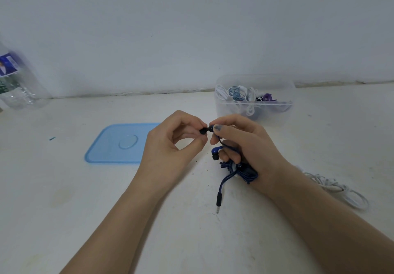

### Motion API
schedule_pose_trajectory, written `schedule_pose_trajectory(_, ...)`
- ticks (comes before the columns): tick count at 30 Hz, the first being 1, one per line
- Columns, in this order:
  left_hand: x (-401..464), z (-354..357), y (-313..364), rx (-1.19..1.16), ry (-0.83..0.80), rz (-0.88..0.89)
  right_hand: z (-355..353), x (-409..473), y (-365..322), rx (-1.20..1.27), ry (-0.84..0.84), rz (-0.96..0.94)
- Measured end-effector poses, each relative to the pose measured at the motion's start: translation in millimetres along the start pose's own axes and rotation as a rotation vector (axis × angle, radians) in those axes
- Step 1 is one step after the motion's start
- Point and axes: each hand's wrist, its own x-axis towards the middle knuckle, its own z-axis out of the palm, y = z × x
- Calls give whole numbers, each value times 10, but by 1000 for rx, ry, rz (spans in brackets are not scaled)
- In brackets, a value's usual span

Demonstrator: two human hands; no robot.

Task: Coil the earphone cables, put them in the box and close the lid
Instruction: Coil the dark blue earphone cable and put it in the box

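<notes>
One blue earphone cable (238, 172) sat bunched in the curled right hand (241, 143) above the worktop (191, 241), its plug dangling; the left hand (170, 143) pinched one black eartip (203, 131). Behind the cable stood one clear box (253, 111), open, holding several coiled earphones, too tangled to count. One blue lid (117, 143) lay left of the cable, one white earphone set (336, 188) right, partly hidden by the forearm.
</notes>
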Motion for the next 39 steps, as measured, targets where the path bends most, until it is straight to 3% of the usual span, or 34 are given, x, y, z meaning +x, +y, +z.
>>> schedule_pose_trajectory(24, -2, -11, -20, 4, -35, -4, -13, 27, 41, -49, 1, -45)
schedule_pose_trajectory(39, 24, -53, -17, -75, -64, -83, -14, 22, -18, -13, -36, 42)
